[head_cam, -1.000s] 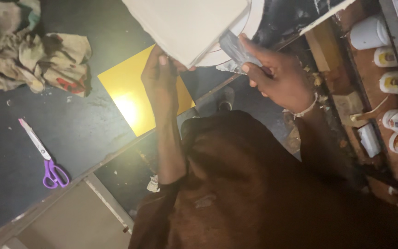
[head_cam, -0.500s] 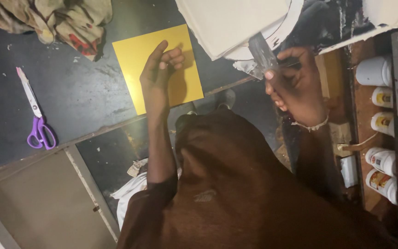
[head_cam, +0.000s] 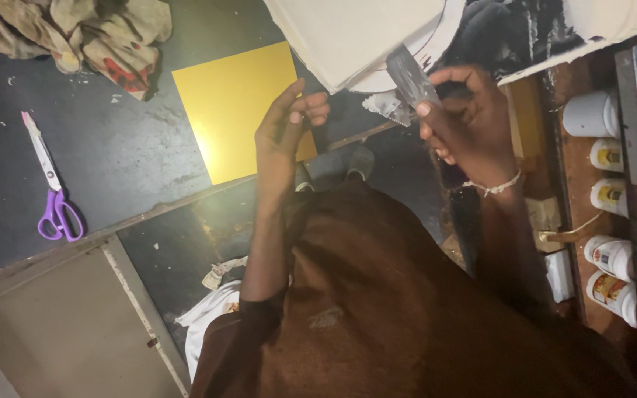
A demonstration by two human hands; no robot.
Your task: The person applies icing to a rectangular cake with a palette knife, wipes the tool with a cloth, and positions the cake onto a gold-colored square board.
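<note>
My right hand [head_cam: 466,121] grips a flat metal scraper blade [head_cam: 409,74] smeared with white, its tip against a white board [head_cam: 348,33] that lies on a white round plate [head_cam: 436,40]. My left hand [head_cam: 285,133] hovers over the near corner of a yellow square sheet [head_cam: 234,107] on the dark table; its fingers are loosely curled and hold nothing. A string bracelet circles my right wrist.
Purple-handled scissors [head_cam: 51,184] lie at the left. A stained crumpled rag [head_cam: 90,33] sits at the far left. Several white paint jars [head_cam: 610,195] stand on a brown shelf at the right. A grey panel [head_cam: 60,324] lies lower left.
My left hand has lifted off the yellow sheet and its fingers have loosened. The view has shifted, so the scissors and rag sit further left and up. The right hand keeps the scraper.
</note>
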